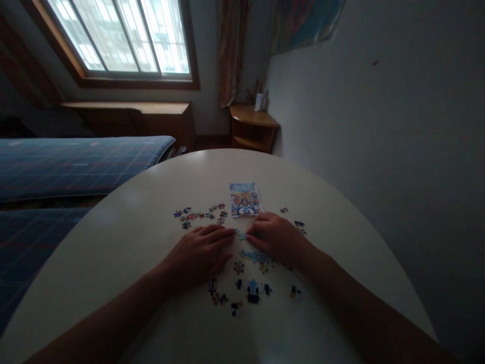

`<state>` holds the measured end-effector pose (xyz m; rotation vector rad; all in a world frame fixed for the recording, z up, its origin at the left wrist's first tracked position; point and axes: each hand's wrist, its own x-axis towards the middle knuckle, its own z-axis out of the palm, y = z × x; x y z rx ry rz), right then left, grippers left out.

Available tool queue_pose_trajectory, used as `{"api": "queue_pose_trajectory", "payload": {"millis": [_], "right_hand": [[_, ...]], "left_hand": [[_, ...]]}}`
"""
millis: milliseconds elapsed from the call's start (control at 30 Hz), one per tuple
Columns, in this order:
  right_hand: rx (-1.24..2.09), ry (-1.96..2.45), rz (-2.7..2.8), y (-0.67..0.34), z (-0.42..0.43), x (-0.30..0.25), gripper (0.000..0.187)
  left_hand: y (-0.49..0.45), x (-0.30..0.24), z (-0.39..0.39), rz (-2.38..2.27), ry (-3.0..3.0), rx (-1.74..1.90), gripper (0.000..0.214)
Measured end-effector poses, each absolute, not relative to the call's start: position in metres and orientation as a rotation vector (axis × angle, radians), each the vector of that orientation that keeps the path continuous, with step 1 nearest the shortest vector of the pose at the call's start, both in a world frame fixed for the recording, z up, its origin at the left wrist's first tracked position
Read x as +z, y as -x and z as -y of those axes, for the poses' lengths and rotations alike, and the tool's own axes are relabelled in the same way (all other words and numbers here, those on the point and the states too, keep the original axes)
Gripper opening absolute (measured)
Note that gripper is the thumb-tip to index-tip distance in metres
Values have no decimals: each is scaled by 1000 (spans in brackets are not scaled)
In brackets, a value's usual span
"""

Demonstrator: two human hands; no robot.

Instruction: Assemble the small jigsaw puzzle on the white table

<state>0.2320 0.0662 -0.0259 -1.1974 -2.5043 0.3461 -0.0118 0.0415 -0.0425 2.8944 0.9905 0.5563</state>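
Light-blue puzzle pieces (241,234) lie on the table between my two hands. My left hand (200,251) rests flat with its fingers stretched out, the index fingertip touching the left end of these pieces. From the other side, my right hand (278,237) has its fingers curled and pinches a piece at the right end. Just below the hands is a joined blue strip of puzzle (255,256). Closer to me sits a partly joined section with a blue and white face (253,289). Beyond my right fingers lies a colourful picture sheet (244,199), showing a cartoon face.
Loose puzzle pieces (200,215) are scattered beyond my left hand. Others (299,225) lie past my right wrist, and several (216,293) lie nearer me. The round white table (151,197) stands by a wall (379,126), with a blue plaid mattress (76,164) at the left.
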Motion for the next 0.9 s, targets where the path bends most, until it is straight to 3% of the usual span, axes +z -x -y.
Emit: {"api": "queue_pose_trajectory", "payload": {"millis": [267, 467, 667, 900], "right_hand": [[364, 1182, 2516, -233, -66, -26, 8], [429, 1268, 2506, -238, -66, -22, 30], [488, 1224, 2517, -240, -67, -21, 25], [588, 1224, 2464, -241, -67, -19, 34]], "left_hand": [[13, -44, -42, -1000, -2901, 545, 38], [12, -44, -41, -1028, -2909, 528, 35], [12, -45, -42, -1020, -2906, 551, 36], [13, -47, -42, -1050, -2919, 557, 34]]}}
